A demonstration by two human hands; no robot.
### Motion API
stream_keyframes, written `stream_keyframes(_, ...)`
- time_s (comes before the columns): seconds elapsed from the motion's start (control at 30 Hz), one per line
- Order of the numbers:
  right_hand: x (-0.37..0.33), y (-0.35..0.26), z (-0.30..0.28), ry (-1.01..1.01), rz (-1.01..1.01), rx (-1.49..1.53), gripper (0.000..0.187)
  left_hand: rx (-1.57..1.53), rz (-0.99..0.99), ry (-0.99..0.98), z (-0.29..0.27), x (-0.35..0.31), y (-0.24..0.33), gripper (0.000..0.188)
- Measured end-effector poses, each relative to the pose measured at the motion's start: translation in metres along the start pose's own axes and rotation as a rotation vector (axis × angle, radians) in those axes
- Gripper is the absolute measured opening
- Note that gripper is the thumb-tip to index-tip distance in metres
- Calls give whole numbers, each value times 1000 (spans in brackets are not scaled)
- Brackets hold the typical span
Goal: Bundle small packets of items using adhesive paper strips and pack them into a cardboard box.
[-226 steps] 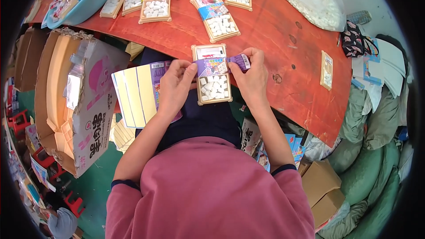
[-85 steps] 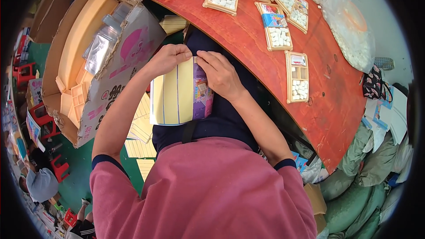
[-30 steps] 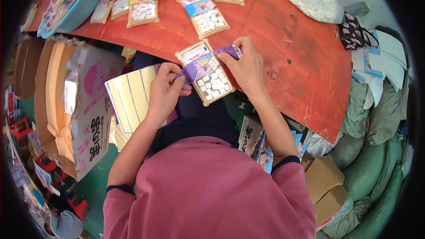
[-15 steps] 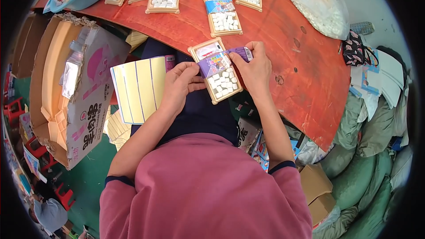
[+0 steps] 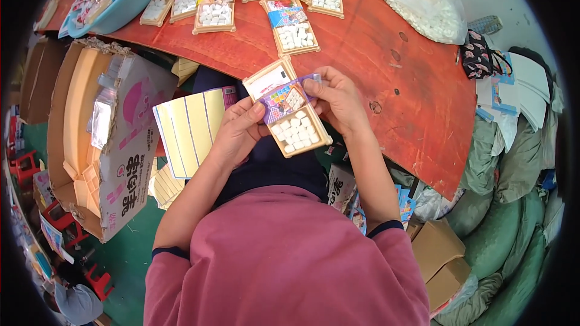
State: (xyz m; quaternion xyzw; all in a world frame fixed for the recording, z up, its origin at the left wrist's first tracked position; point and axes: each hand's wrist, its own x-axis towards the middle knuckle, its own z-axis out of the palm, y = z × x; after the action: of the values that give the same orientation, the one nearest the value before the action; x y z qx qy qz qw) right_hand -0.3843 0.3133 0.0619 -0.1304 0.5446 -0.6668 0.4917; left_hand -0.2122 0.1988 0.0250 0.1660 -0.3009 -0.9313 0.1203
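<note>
My left hand [image 5: 238,130] comes up from lower left, fingers closed on the purple label [image 5: 284,98] across the tray of white pieces [image 5: 289,118]. The tray sits above my lap at the red worktop [image 5: 386,48] edge, long axis running upper left to lower right. My right hand [image 5: 338,99] grips its upper right side.

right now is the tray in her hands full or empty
Partly full: white pieces fill the tray's lower compartment; a purple sticker covers the middle.
</note>
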Motion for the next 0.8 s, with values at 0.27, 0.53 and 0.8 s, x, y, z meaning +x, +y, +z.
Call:
stream_keyframes(0.27,-13,-5,47,-105,-2,-109,21,-204,-75,-287,8,-4,2,44)
stream_keyframes(0.53,-1,-13,58,-18,-81,-370,36,-569,-223,-269,1,0,9,56)
stream_keyframes(0.8,-4,-8,40,-27,-159,-127,19,-339,-34,-83,-11,3,17,38)
